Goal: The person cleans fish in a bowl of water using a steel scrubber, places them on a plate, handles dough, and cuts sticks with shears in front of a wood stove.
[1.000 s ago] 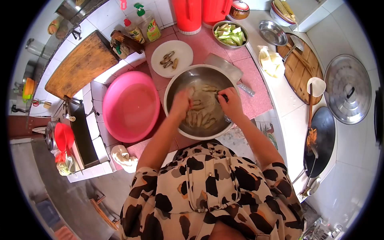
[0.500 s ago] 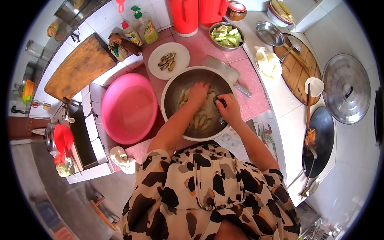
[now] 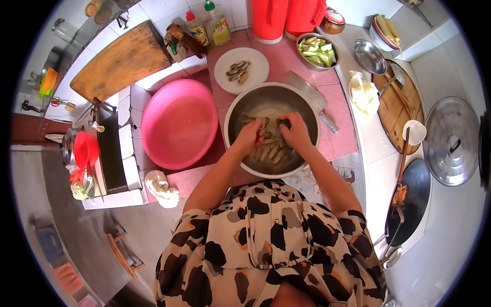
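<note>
1. Pink tiled counter (image 3: 340, 100) beneath the grip; round silvery metal basin (image 3: 279, 94) around it.
2. Left hand (image 3: 248, 137) pinches a slender brownish piece (image 3: 263, 124); beside it, right hand (image 3: 297, 135) clutches a small blackish object (image 3: 284, 123).
3. Slender tan pieces (image 3: 271, 152) lie below.

Can read nothing; see only blurred print on green-topped pump bottle (image 3: 219, 29) and red-topped bottle (image 3: 197, 33), beyond the fingers (image 3: 292, 124), leftward.
</note>
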The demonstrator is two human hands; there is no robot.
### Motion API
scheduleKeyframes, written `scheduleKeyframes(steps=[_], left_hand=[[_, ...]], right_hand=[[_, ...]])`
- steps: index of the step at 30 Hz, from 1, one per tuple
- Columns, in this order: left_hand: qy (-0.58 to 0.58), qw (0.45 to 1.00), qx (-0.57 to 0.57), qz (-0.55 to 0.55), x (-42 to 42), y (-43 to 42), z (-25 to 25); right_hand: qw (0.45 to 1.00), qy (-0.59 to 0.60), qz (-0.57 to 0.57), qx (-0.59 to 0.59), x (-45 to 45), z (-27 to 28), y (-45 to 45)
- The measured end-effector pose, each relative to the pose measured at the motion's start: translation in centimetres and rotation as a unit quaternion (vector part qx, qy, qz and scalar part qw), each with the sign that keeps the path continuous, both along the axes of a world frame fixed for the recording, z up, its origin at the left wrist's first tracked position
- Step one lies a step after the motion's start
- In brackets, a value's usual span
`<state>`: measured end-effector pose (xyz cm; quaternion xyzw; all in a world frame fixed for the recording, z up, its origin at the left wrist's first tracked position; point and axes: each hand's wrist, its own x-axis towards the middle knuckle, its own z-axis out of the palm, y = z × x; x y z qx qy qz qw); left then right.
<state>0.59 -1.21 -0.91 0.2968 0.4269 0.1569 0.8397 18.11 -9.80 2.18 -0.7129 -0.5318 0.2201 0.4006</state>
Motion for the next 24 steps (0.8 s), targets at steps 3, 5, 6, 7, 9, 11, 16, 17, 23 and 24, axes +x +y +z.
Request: scheduleKeyframes(steps=[3, 5, 6, 7, 9, 11, 16, 17, 23, 24], left_hand=[[0.021, 0.999, 0.027, 0.014, 0.7, -0.6, -0.1], [0.03, 0.998, 0.055, 0.01, 0.7, -1.1, 0.1], [0.027, 0.998, 0.064, 0.005, 0.6, -1.4, 0.1], [0.024, 0.997, 0.073, 0.0, 0.6, -1.5, 0.4], [0.006, 1.0, 0.016, 0.014, 0.6, -2.2, 1.5], [-0.009, 0.999, -0.023, 0.033, 1.0, -1.8, 2.3], [0.014, 0.999, -0.001, 0.044, 2.2, -1.5, 2.3], [0.007, 0.999, 0.003, 0.032, 2.1, -1.8, 2.2], [-0.014, 1.0, 0.002, 0.021, 2.3, -2.0, 3.8], [-0.017, 1.0, 0.011, 0.022, 2.2, -1.8, 3.1]], right_hand=[[0.992, 0.054, 0.054, 0.1, -3.6, 0.5, 0.6], [0.989, 0.044, 0.048, 0.134, -4.1, 0.6, 1.4], [0.992, 0.028, 0.026, 0.123, -3.5, 0.3, 2.0], [0.994, 0.011, 0.003, 0.113, -2.6, -0.3, 2.5], [0.989, -0.042, -0.035, 0.138, -0.6, -1.3, 3.1], [0.988, -0.015, -0.063, 0.137, -0.4, 1.6, 2.5], [0.985, 0.024, 0.036, 0.167, -4.1, 2.8, 0.4], [0.986, 0.042, 0.006, 0.163, -3.8, 2.1, 0.7], [0.982, -0.008, -0.087, 0.17, 0.4, 1.3, 1.9], [0.98, -0.003, -0.097, 0.176, 0.5, 1.6, 1.8]])
